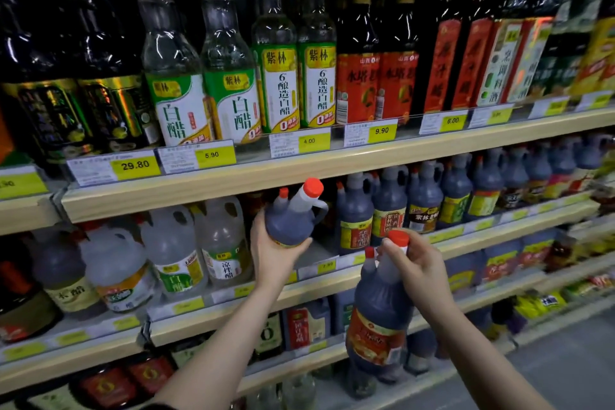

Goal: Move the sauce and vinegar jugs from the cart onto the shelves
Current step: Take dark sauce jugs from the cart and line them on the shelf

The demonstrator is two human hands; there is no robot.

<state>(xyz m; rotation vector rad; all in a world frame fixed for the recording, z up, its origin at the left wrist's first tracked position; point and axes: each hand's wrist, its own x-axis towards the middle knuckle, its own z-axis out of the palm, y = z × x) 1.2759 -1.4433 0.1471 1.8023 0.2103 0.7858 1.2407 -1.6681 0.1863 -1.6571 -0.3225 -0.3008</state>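
My left hand (pixel 271 251) cups the base of a dark red-capped plastic jug (pixel 293 216), tilting it toward the middle wooden shelf's (pixel 332 283) front edge. Right hand (pixel 416 263) pinches a second dark jug's (pixel 382 309) neck: heavy, slick, better supported underneath.

Dim aisle, top corners falling to black; glare streaks the dark bottles (pixel 362 36) (edges bowed, lower-right shelves blurred).

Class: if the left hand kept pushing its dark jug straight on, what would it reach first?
Probably the open gap on the second shelf; left hand tilts dark jug there. Depth unclear.
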